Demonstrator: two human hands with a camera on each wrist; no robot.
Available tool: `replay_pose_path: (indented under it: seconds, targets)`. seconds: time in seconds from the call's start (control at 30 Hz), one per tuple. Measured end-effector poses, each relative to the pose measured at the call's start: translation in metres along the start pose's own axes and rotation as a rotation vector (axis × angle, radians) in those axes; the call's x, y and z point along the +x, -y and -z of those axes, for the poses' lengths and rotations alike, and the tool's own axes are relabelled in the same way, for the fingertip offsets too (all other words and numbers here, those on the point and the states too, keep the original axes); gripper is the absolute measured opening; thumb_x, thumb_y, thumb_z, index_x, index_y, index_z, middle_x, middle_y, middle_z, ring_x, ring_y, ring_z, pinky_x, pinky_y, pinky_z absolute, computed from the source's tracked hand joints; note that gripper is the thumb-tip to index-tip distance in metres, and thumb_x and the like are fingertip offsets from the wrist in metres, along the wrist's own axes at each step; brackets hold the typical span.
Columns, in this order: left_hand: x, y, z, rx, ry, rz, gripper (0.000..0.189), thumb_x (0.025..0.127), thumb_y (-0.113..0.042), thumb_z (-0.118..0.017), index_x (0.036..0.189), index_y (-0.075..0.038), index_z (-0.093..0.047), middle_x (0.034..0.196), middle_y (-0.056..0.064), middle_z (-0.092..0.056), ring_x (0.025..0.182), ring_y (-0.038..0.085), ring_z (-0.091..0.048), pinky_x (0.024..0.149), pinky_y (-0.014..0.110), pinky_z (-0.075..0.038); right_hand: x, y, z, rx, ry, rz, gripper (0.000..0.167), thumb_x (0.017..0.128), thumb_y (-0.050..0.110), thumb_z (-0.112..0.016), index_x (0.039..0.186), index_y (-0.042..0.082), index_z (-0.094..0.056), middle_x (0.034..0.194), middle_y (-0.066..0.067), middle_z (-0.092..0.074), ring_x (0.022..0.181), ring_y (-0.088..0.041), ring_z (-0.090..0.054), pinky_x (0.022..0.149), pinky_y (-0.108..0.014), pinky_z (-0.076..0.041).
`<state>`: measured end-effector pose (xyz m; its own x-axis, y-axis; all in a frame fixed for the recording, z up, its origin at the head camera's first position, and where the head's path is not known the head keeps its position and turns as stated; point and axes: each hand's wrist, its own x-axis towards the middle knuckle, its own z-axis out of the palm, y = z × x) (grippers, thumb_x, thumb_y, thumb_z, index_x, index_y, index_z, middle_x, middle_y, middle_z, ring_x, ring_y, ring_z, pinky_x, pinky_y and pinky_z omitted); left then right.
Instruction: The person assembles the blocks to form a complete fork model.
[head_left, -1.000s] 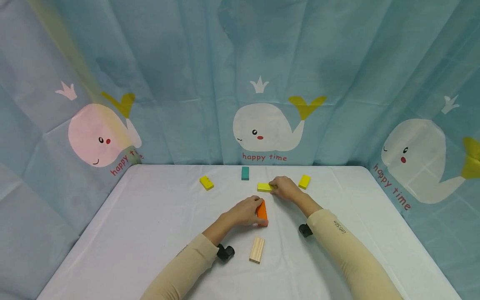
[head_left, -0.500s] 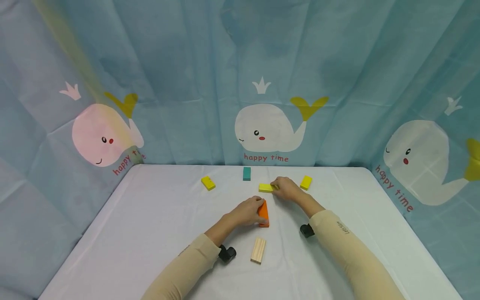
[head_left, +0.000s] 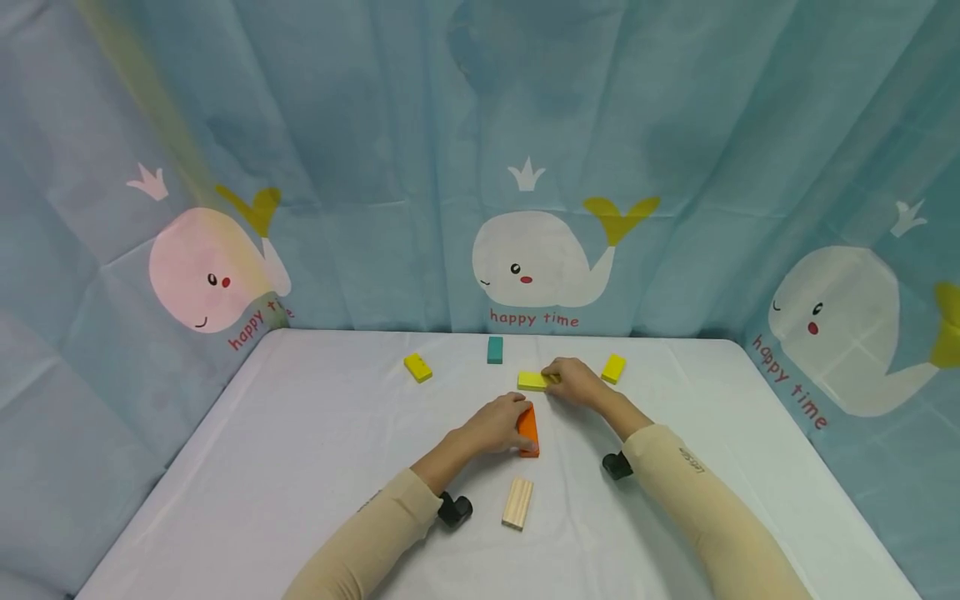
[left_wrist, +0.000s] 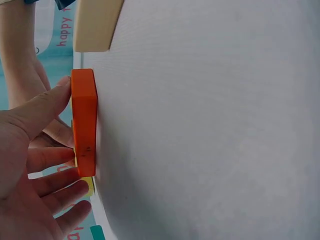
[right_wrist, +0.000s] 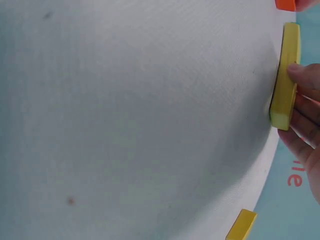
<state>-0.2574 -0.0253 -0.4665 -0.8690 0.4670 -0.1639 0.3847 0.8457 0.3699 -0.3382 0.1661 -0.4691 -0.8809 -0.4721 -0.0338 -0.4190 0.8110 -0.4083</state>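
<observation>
My left hand (head_left: 495, 425) holds an orange wooden block (head_left: 529, 432) lying on the white table, its thumb and fingers at opposite ends. In the left wrist view the thumb presses one end of the orange block (left_wrist: 85, 125) and fingertips meet the other. My right hand (head_left: 576, 382), farther back and to the right, pinches a yellow block (head_left: 529, 382) by its right part. The right wrist view has the thumb on the face of this yellow block (right_wrist: 285, 87), with fingers behind and below it.
A teal block (head_left: 495, 350) lies at the back of the table (head_left: 300, 467). Two more yellow pieces flank it, one yellow block (head_left: 417, 367) left and another yellow block (head_left: 613, 368) right. Plain wooden blocks (head_left: 517, 503) lie side by side in front. Whale-print curtains (head_left: 375, 167) enclose the table.
The whole view shifts slightly. Both hands keep their holds on the orange and yellow blocks, and the blocks stay put on the table.
</observation>
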Motion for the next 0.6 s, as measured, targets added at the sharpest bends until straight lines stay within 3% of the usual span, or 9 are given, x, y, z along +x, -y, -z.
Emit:
replay_pose_path:
  seconds: [0.27, 0.6]
  targets:
    - [-0.003, -0.001, 0.0, 0.077, -0.045, -0.04, 0.069, 0.08, -0.047, -0.077, 0.133, -0.008, -0.059, 0.141, 0.006, -0.052, 0.129, 0.023, -0.049, 0.109, 0.039, -0.041, -0.001, 0.005, 0.002, 0.004, 0.005, 0.025, 0.033, 0.09, 0.013, -0.069, 0.118, -0.003, -0.067, 0.114, -0.014, -0.069, 0.105, -0.027, -0.063, 0.098, -0.043, -0.05]
    - [-0.005, -0.002, 0.002, 0.114, -0.027, -0.061, 0.061, 0.086, -0.044, -0.072, 0.133, -0.007, -0.059, 0.14, 0.006, -0.053, 0.125, 0.022, -0.051, 0.107, 0.039, -0.043, -0.002, 0.012, 0.005, 0.008, 0.035, 0.04, 0.031, 0.09, 0.011, -0.069, 0.117, -0.002, -0.069, 0.114, -0.013, -0.069, 0.104, -0.024, -0.064, 0.097, -0.041, -0.051]
